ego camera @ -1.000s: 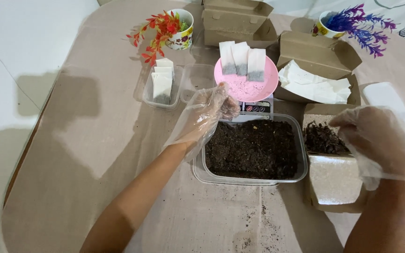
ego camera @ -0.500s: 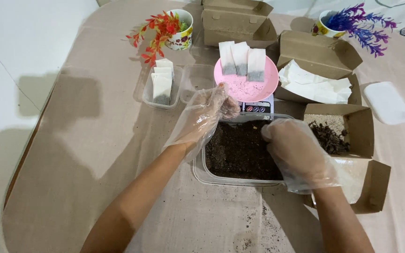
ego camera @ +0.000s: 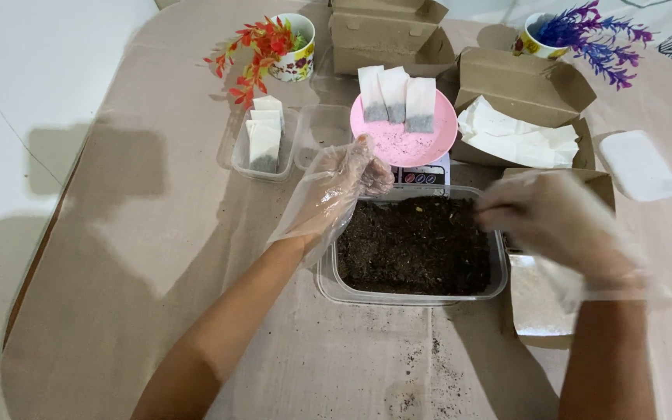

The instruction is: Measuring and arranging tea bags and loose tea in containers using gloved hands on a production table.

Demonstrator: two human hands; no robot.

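Table: a rounded table point(ego camera: 118, 257) under a beige cloth is carrying everything; dark crumbs point(ego camera: 421, 373) are lying on the cloth nearest the person.
Tub of soil: a clear plastic tub point(ego camera: 418, 294) full of dark soil point(ego camera: 414, 245) is sitting at the centre, between the two gloved hands.
Left hand: the left hand point(ego camera: 334, 190), in a loose clear glove, is hovering over the tub's far left corner with its fingers curled together; whether anything is pinched in them is too hard to tell.
Right hand: the right hand point(ego camera: 558, 222), gloved and blurred, is reaching over the tub's right edge, fingers bent; what it is gripping, if anything, cannot be made out.
Pink dish: a pink dish point(ego camera: 406, 144) is sitting on a small scale point(ego camera: 421, 176) just behind the tub, bearing three filled sachets point(ego camera: 394, 97).
Small tray: a clear tray point(ego camera: 262, 152) of more sachets is lying left of the dish.
Far edge: cardboard boxes point(ego camera: 386, 31) and two cups with artificial flowers point(ego camera: 289, 43) are standing at the back.
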